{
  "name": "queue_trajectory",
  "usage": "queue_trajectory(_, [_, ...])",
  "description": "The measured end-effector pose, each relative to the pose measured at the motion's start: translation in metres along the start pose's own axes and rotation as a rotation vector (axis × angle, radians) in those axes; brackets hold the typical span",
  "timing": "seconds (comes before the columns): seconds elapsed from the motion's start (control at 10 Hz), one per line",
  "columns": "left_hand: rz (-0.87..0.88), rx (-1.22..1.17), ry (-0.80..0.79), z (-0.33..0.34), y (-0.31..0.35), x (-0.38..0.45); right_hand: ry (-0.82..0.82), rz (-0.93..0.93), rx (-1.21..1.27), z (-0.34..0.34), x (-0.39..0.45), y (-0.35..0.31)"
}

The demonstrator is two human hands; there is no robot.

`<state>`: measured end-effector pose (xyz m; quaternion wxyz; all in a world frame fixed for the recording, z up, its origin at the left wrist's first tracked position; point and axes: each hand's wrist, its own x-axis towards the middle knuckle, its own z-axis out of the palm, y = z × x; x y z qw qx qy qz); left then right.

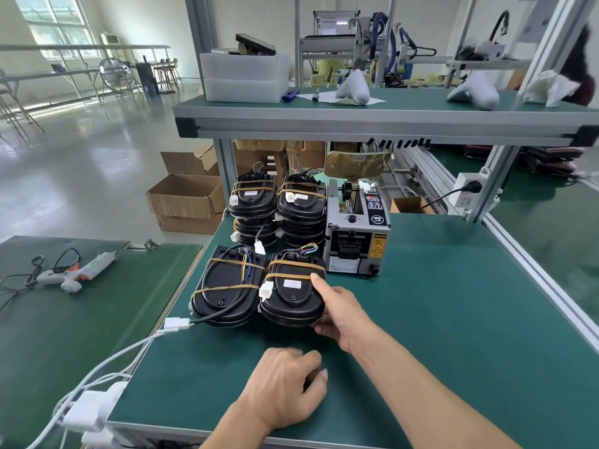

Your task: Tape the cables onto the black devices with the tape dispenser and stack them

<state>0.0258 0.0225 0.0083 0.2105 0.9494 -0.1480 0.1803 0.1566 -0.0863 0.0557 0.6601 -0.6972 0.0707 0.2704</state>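
Glue gun (76,274) left; cardboard boxes (188,200) beyond.

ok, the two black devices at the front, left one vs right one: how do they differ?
The left black oval device has its cable trailing off to a loose white connector on the green mat; the right black oval device keeps its white connector tucked against its side. The right one shows a white label and is touched by the right hand; the left one is untouched, with no label showing. Both carry two tan tape bands.
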Motion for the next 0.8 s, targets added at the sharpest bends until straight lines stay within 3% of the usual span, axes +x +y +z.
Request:
queue_trajectory(0.6, [-0.014, 0.028, -0.01, 0.002, -0.003, -0.001, -0.033, 0.025, 0.07, -0.013, -0.008, 0.013])
queue_trajectory(0.8, [-0.016, -0.016, -0.005, 0.004, -0.001, -0.002, 0.143, -0.1, 0.024, -0.037, -0.024, 0.038])
